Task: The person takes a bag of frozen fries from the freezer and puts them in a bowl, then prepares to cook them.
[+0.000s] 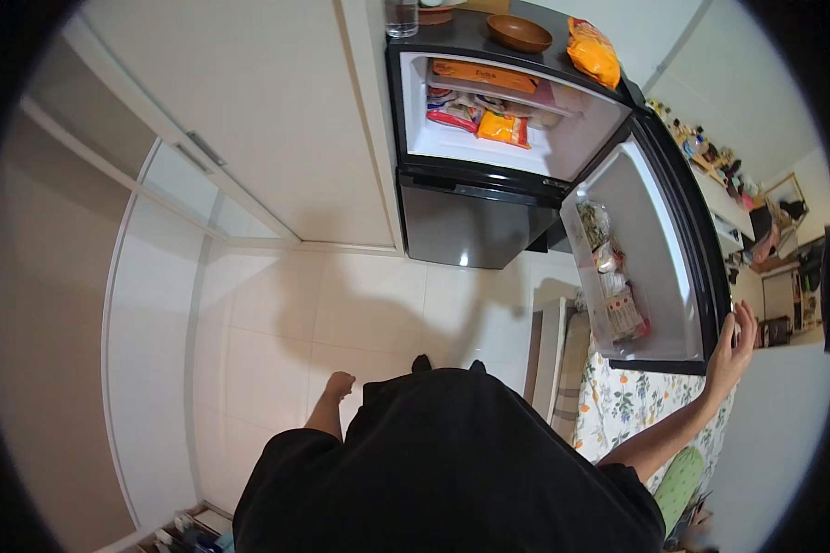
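My right hand (732,349) holds the outer edge of the open freezer door (664,276), its fingers reaching over to the outside face. In the door's clear shelf (591,297) are several plastic food packets (622,311). The open freezer compartment (470,148) sits at the top of a dark refrigerator. Inside lie an orange packet (503,129), a red-and-white packet (453,119) and, on the upper shelf, an orange box (485,75). My left hand (340,385) hangs low at my side with curled fingers, touching nothing visible.
On the refrigerator top stand a brown bowl (519,33), an orange bag (593,54) and a clear container (402,19). The lower refrigerator door (463,225) is closed. A sliding door panel (249,104) is at left. A floral-covered bed (622,408) lies below the freezer door.
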Motion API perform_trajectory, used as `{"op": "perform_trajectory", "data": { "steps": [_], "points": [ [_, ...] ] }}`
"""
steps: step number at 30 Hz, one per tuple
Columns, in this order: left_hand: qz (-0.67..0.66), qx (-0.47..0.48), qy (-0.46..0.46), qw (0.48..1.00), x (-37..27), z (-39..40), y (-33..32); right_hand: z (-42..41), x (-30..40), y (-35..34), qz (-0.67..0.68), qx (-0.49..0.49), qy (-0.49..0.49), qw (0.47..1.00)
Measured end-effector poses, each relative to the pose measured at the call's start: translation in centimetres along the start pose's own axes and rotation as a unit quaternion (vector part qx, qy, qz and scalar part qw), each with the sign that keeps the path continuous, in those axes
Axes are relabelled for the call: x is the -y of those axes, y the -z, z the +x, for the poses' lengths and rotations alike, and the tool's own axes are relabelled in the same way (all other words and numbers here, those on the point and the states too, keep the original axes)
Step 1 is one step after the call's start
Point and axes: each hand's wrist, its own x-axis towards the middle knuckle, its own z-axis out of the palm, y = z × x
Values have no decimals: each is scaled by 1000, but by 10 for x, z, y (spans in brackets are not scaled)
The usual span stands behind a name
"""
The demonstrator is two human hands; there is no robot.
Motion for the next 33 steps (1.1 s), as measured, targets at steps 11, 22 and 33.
{"op": "perform_trajectory", "data": {
  "steps": [11,22,33],
  "points": [
    [-200,-81,101,971,-68,13,13,-19,-5,-13,24,89,-4,996],
    [-188,-81,64,977,-82,47,35,-26,-10,-12,31,111,-10,993],
    [-218,-48,122,967,-71,31,12,-26,-2,-20,-6,83,-36,996]
  ]
}}
